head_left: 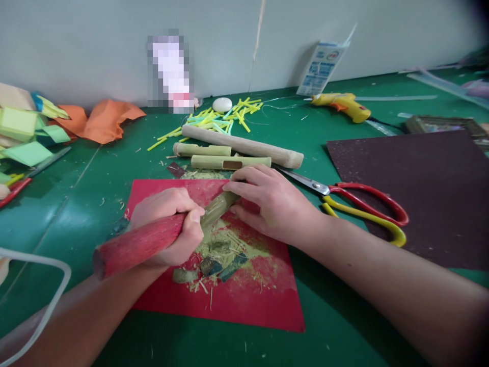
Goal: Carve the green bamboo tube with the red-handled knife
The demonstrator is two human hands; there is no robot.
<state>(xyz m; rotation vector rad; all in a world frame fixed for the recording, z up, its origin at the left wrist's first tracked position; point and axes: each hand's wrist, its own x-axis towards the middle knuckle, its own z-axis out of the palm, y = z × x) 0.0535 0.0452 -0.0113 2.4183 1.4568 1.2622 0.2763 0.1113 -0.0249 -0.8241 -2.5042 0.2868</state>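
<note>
My left hand (168, 224) is closed around the red handle (133, 247) of a tool that points up and to the right. My right hand (267, 201) grips a short green bamboo piece (217, 206) and presses it onto a red sheet (248, 295). The tool's working end meets the bamboo between my hands; I cannot see the blade. Green shavings and bark chips (221, 255) lie on the sheet below the hands.
Two green bamboo pieces (229, 162) and a pale wooden stick (244, 145) lie just behind the sheet. Red-and-yellow scissors (362, 206) rest at the right by a dark board (420, 188). A yellow glue gun (344, 104), cut straws (214, 120) and coloured paper (30, 137) lie further off.
</note>
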